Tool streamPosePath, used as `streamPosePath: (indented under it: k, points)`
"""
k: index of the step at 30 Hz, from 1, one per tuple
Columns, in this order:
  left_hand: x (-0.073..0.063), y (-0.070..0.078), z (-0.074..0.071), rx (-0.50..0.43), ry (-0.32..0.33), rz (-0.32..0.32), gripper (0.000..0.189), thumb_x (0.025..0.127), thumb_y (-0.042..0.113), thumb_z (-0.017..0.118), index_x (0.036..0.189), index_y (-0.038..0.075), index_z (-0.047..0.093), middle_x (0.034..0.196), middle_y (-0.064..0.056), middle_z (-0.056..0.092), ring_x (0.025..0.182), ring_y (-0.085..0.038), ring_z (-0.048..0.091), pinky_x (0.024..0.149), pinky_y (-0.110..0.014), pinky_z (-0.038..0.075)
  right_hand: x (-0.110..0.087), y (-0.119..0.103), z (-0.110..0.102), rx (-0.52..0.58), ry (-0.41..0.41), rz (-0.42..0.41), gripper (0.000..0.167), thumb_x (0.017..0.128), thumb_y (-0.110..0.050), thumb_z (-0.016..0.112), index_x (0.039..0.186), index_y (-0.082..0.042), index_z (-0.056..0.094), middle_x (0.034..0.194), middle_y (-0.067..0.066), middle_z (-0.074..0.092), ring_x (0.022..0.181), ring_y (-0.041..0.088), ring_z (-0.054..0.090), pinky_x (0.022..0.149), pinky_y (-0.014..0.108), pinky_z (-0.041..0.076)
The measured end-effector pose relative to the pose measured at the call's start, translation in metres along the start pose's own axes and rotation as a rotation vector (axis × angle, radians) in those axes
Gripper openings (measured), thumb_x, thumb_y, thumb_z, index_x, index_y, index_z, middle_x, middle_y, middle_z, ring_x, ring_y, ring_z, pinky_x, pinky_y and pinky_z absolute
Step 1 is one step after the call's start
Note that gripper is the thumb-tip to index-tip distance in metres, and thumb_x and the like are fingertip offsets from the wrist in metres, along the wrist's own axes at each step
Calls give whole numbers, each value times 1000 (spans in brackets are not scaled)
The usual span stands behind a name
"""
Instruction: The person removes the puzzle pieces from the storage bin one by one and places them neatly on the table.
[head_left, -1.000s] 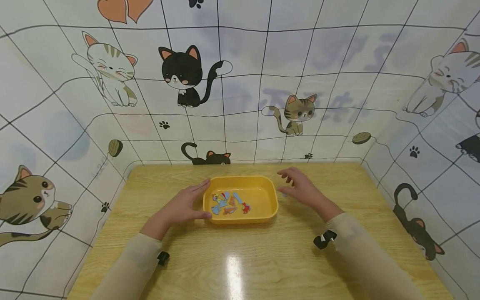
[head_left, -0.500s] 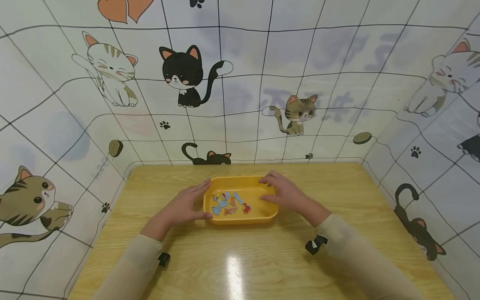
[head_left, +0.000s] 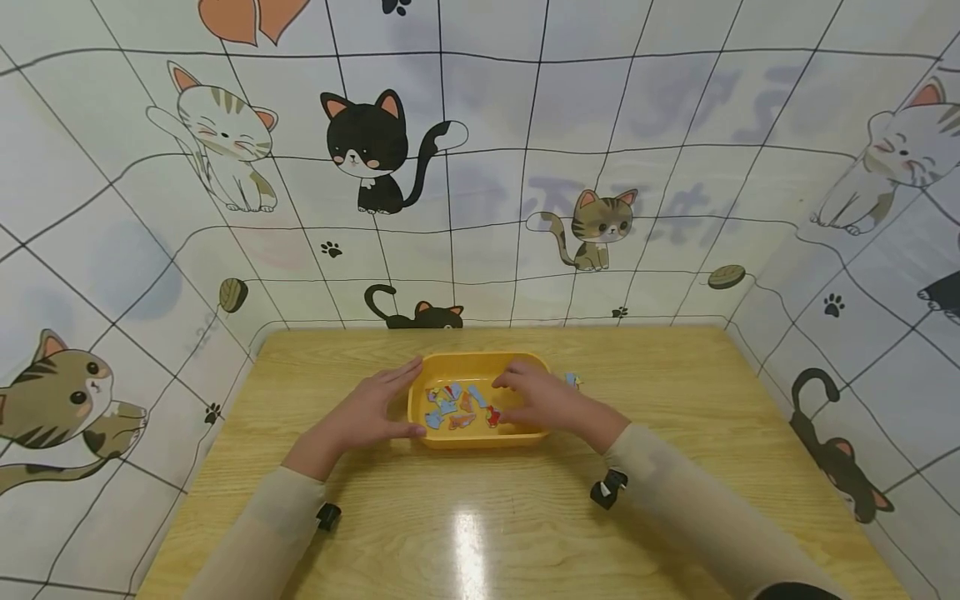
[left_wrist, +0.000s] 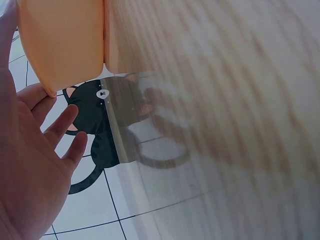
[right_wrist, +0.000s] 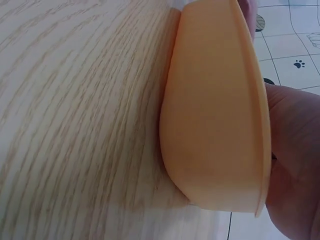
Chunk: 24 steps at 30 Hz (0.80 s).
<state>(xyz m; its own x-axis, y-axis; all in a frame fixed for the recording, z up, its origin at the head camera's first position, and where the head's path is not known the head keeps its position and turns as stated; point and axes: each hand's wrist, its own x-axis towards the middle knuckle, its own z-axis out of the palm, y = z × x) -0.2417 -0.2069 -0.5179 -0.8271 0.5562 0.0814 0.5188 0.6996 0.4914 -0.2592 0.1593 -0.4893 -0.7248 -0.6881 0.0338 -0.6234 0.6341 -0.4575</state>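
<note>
A shallow yellow plastic tray (head_left: 480,442) stands on the wooden table. Inside it, mostly toward the left, lie several small flat cut-out pieces (head_left: 447,407) in blue, orange and red. My left hand (head_left: 371,411) spans the tray's left end, with extended fingers at the back corner and the thumb at the front corner. In the left wrist view, fingertips of the left hand (left_wrist: 42,155) meet the rim. My right hand (head_left: 543,400) reaches over the right rim, fingers and thumb apart above the tray floor, beside a red piece (head_left: 492,417). From the right wrist, the tray wall hides its fingertips.
Another small blue-and-yellow piece (head_left: 573,381) lies on the table (head_left: 637,367) just right of the tray, partly behind the right hand. Walls with cartoon cats (head_left: 367,142) close in the table at the back and both sides.
My right hand has moved left from beside the tray, over its right rim and into it, uncovering the piece on the table. The left hand and tray have stayed put.
</note>
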Motion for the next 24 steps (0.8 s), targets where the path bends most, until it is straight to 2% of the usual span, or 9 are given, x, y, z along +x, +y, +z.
streamPosePath:
  k: [10,16,19,24]
  points:
    - [1,-2,1,8,-7,-7,114,89,64,87,175,13,33,184,5,20,163,-43,32,129,-71,24,9,-5,7,-73,-49,7,53,98,-32,88,139,-3,72,126,10,68,106,21,64,95,43,57]
    - [1,-4,2,10,-3,-2,115,88,65,87,175,13,33,184,0,23,163,-43,33,128,-72,25,15,-8,11,-127,-63,-3,41,95,-31,91,124,-6,76,112,2,67,95,16,60,88,37,56]
    - [1,-5,2,13,-8,-3,115,88,67,85,176,14,32,184,1,23,164,-41,32,129,-71,25,18,-7,14,-136,-91,26,35,95,-32,91,116,-9,76,103,-3,63,87,14,57,81,35,54]
    - [2,-5,2,10,-6,2,114,88,65,86,176,15,33,184,2,22,164,-41,32,129,-71,25,21,-9,17,-153,-129,81,36,94,-36,91,114,-11,74,97,-6,60,83,13,55,77,33,51]
